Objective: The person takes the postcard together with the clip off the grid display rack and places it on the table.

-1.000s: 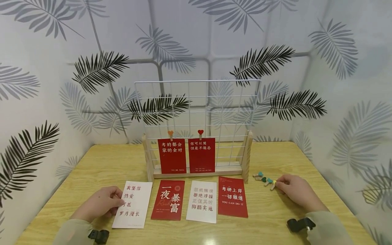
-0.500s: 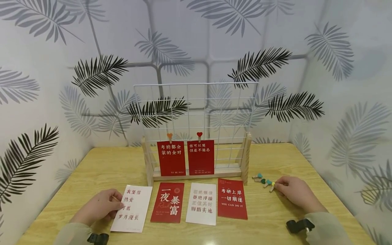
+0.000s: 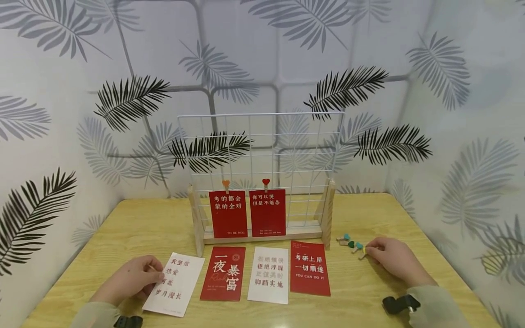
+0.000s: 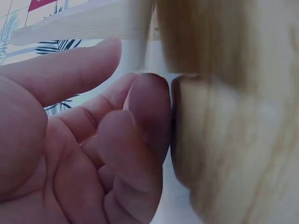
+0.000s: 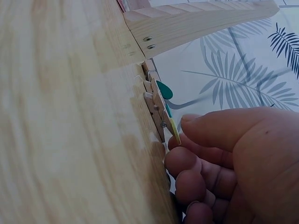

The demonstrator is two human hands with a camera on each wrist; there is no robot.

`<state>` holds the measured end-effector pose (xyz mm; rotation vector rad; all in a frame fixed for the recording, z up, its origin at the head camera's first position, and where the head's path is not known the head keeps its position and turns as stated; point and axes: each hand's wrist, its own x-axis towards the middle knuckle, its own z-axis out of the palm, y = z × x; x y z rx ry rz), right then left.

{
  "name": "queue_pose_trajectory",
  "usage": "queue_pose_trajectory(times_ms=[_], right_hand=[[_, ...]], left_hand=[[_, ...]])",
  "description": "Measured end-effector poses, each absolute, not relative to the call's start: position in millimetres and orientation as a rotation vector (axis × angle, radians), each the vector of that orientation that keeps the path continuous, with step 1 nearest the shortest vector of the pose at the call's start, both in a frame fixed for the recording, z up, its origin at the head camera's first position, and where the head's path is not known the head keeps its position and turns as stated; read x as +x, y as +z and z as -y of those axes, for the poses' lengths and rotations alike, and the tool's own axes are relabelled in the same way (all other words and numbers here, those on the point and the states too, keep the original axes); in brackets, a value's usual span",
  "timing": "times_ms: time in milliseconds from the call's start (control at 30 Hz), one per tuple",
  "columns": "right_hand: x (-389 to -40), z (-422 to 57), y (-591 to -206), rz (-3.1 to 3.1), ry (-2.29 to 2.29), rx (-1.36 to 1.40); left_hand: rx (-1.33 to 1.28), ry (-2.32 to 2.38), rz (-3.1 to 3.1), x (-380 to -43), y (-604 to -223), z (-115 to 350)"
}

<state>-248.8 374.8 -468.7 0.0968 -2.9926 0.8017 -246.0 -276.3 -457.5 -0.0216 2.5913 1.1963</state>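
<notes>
In the head view, my left hand pinches the left edge of a white card with red lettering, which lies slanted at the front left of the table. The left wrist view shows that thumb raised and the other fingers curled close against the wood. At the right, my right hand pinches a small wooden clothespin with a yellow heart, thumb above it and fingers below. Beside it lie several clothespins with teal and green hearts.
A white wire grid stands in a wooden base at the back. Two red cards hang there from orange and red heart clips. A red card, a white card and another red card lie in front.
The white card under my left hand has turned clockwise, its lower end swinging left. The right hand stays by the yellow clothespin. The head view has shifted slightly.
</notes>
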Motion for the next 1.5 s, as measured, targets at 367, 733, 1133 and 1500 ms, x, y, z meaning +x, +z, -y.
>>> queue_pose_trajectory(times_ms=[367,733,1133,1500], right_hand=[[-246.7,-372.5,-471.1,2.971,0.857,0.079],[-246.5,-372.1,-469.3,2.996,0.912,0.008],[-242.9,-364.4,-465.1,2.912,0.892,0.077],[-243.1,-349.3,-449.7,2.865,0.909,0.104]], left_hand=[[0.04,1.209,-2.677,-243.7,-448.9,273.3],[0.118,1.366,-2.664,-244.4,-444.2,264.6],[0.234,1.388,-2.728,-241.1,-440.0,249.5],[0.316,1.332,-2.769,-237.7,-432.3,232.1]])
